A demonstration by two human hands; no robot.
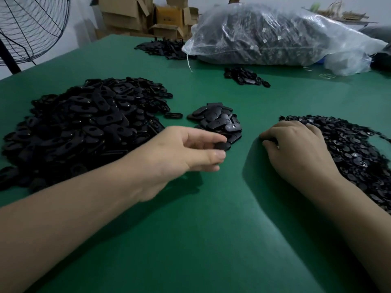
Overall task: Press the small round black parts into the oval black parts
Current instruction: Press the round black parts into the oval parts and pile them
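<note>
A big heap of oval black parts [84,127] lies on the left of the green table [201,229]. A smaller pile of oval parts [218,121] sits in the middle. My left hand [186,153] hovers at that pile's near edge and pinches one oval black part [221,145] between thumb and fingers. A spread of small round black parts [349,149] covers the right side. My right hand [296,151] rests palm down at that spread's left edge, fingers curled on the table; a dark bit shows under the fingertips, too hidden to name.
A large clear plastic bag [275,32] full of dark parts lies at the back right. Two more small dark piles, one [245,76] near the bag and one [163,47] farther back. A standing fan [27,28] is at the far left, cardboard boxes [148,15] behind the table.
</note>
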